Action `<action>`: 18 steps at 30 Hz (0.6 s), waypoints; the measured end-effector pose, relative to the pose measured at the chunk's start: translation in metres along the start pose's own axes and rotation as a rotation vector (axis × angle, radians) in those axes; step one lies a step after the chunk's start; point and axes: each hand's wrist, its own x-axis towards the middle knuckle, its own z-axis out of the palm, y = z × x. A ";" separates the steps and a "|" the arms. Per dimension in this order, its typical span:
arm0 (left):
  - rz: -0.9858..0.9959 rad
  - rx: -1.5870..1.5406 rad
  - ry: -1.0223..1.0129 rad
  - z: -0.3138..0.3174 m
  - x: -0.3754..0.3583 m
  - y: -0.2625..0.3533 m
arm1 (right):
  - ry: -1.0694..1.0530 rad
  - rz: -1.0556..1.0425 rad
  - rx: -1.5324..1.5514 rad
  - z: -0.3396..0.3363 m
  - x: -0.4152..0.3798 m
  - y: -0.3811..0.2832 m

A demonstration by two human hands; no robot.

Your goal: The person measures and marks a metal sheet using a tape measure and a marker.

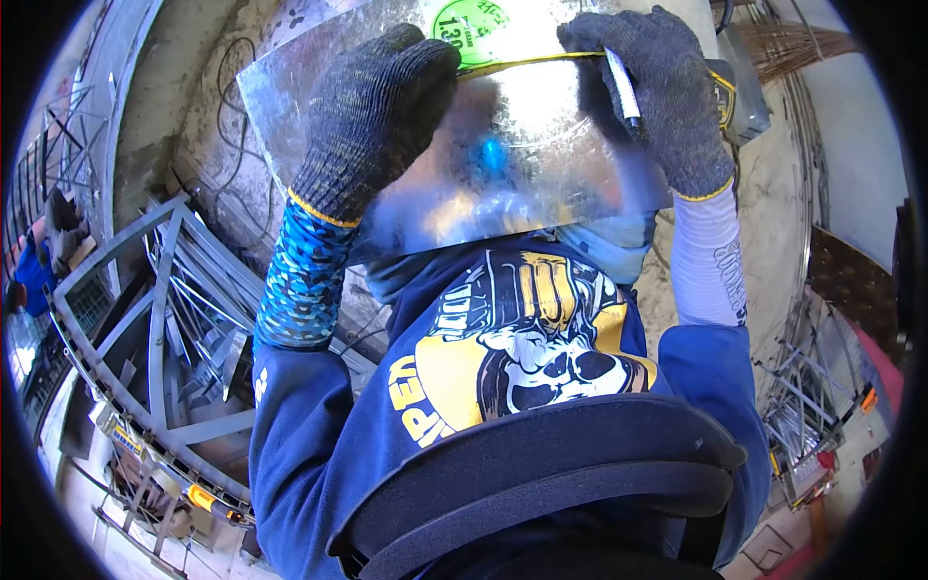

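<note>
While yellow tape (530, 64) spans a metal sheet (551, 188), left hand (382, 111) — fingers clamped on the tape, right hand (667, 101) — fingers closed around a white marker (622, 85)

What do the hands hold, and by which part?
The left hand holds a yellow tape at one visible end; the right hand, its other visible end and a white pen, exact grip unclear.

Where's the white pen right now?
The white pen is at the head view's upper right, in the gloved right hand, beside the yellow tape measure blade.
</note>
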 end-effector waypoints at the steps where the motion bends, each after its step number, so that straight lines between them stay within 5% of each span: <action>1: -0.014 -0.006 -0.049 -0.001 0.000 -0.004 | -0.006 0.000 0.002 0.005 0.000 0.003; 3: -0.034 -0.019 -0.101 -0.007 0.005 0.000 | 0.215 -0.133 0.084 0.017 -0.002 0.013; 8: 0.076 0.094 -0.193 -0.020 0.020 -0.001 | 0.202 -0.111 0.074 0.016 -0.007 0.013; 11: 0.053 0.186 -0.179 -0.027 0.027 0.016 | 0.062 0.036 0.210 0.004 -0.004 0.010; 13: 0.008 0.250 -0.160 -0.027 0.028 0.022 | 0.023 0.317 0.438 -0.010 0.001 -0.013; 17: 0.041 0.247 -0.111 -0.026 0.026 0.021 | -0.080 0.420 0.516 0.001 -0.003 0.003; 18: 0.051 0.261 -0.079 -0.026 0.026 0.022 | -0.016 0.283 0.413 0.007 -0.005 0.010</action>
